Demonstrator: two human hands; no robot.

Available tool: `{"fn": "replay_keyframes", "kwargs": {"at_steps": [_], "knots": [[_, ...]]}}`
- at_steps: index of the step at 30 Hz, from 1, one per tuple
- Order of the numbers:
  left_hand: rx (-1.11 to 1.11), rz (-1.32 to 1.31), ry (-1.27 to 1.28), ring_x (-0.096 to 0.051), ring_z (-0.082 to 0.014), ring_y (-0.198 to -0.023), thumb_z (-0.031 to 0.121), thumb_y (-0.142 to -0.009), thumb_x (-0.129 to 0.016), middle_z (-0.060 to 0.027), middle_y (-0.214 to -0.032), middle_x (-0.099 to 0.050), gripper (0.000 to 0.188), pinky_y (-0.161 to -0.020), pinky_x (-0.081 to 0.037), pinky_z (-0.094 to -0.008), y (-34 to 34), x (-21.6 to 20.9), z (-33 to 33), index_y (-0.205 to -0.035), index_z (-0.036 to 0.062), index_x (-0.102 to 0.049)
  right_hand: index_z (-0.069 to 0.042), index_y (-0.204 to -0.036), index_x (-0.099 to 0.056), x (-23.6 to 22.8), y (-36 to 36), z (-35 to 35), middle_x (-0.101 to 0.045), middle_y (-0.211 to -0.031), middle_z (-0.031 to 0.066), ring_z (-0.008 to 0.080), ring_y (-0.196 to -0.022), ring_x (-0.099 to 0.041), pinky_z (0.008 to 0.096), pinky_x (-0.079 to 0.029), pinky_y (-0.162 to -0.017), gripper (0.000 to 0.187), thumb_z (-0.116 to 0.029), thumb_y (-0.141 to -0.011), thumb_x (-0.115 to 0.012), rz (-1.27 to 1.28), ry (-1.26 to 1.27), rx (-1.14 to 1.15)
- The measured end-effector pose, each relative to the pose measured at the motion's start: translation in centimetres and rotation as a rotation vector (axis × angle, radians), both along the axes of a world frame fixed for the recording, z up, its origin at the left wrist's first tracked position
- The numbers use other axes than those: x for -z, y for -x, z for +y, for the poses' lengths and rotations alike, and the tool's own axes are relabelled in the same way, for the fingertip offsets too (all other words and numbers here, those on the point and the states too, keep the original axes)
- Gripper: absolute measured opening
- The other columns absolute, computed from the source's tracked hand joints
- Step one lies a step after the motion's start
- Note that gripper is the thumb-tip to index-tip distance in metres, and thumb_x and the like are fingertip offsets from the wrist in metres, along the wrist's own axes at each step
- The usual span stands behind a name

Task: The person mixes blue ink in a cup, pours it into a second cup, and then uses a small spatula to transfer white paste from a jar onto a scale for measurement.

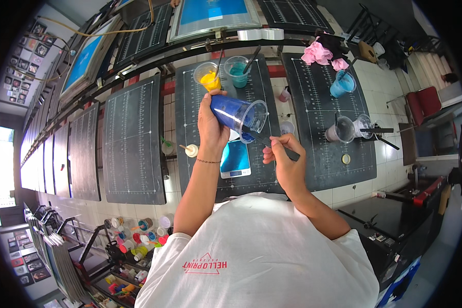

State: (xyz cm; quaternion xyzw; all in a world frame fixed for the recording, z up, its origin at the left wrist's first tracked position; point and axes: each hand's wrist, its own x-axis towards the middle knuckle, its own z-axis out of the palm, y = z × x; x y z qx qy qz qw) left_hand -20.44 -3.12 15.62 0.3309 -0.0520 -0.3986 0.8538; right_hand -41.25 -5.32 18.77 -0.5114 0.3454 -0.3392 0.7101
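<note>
My left hand (pixel 212 123) is wrapped round a clear plastic cup (pixel 231 112) coated inside with blue ink. The cup is tilted, its mouth toward my right. In my right hand (pixel 288 156) is a dark flat spatula (pixel 264 139), its tip at the cup's mouth. Below the cup, a digital scale (pixel 235 160) with a shiny blue top lies on a black printing board (pixel 200 174). Something white shows behind the cup's rim, partly hidden. Farther back stand a cup of yellow ink (pixel 208 79) and a cup of teal ink (pixel 237 76), each with a stick in it.
Another board (pixel 321 149) at right carries a light-blue cup (pixel 342 84), a greyish cup (pixel 340 130) and a pink crumpled cloth (pixel 316 53). A small white bottle (pixel 191 150) stands left of the scale. Framed screens (pixel 215 15) lie at the back. Several ink pots (pixel 145 224) crowd the lower left.
</note>
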Motion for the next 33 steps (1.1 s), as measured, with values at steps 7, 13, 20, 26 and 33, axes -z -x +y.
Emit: {"fn": "replay_keyframes", "kwargs": {"at_steps": [7,13,20,26,33], "knots": [[0.059,0.096,-0.017,-0.066,-0.0221,-0.101,0.032,-0.108,-0.046,-0.0125,-0.114,-0.065,0.030,-0.090,-0.059,-0.0373,0.7,1.8,0.4,-0.116,0.0053,-0.059,0.000,-0.105,-0.066,-2.9,-0.8,-2.5,-0.071,-0.087,0.0109,0.0158,-0.074,-0.070,0.0288,-0.057,-0.064,0.014,-0.013,-0.100,-0.064,0.026,0.134,-0.121],[0.183,0.229,0.018,-0.068,-0.0245,-0.102,0.034,-0.107,-0.048,-0.0119,-0.113,-0.065,0.031,-0.091,-0.060,-0.0397,0.8,3.3,0.8,-0.116,0.0070,-0.060,-0.003,-0.105,-0.073,-7.2,-0.6,-5.9,-0.074,-0.092,0.0107,0.0220,-0.075,-0.070,0.0332,-0.055,-0.066,0.015,-0.010,-0.093,-0.072,0.267,1.106,-0.467],[0.240,0.370,0.063,-0.070,-0.0270,-0.100,0.033,-0.107,-0.048,-0.0128,-0.106,-0.070,0.029,-0.090,-0.060,-0.0428,1.3,3.7,1.2,-0.113,0.0073,-0.060,-0.005,-0.100,-0.061,-6.5,-0.3,-6.0,-0.066,-0.077,0.0113,0.0314,-0.066,-0.065,0.0435,-0.051,-0.064,0.011,-0.011,-0.093,-0.067,0.373,1.039,-0.553],[0.201,0.369,0.005,-0.070,-0.0268,-0.100,0.032,-0.107,-0.046,-0.0123,-0.105,-0.070,0.028,-0.091,-0.060,-0.0429,1.7,4.5,1.3,-0.112,0.0076,-0.060,-0.003,-0.093,-0.055,-4.8,-0.9,-4.9,-0.066,-0.075,0.0142,0.0299,-0.065,-0.066,0.0384,-0.048,-0.060,0.014,-0.012,-0.095,-0.066,0.432,0.828,-0.301],[0.201,0.280,-0.028,-0.069,-0.0261,-0.100,0.031,-0.107,-0.045,-0.0130,-0.108,-0.066,0.029,-0.092,-0.059,-0.0405,1.4,5.4,1.7,-0.113,0.0057,-0.058,-0.002,-0.092,-0.055,-4.4,-1.2,-4.6,-0.067,-0.072,0.0133,0.0270,-0.062,-0.066,0.0361,-0.048,-0.060,0.015,-0.012,-0.096,-0.065,0.374,0.720,-0.218]]}}
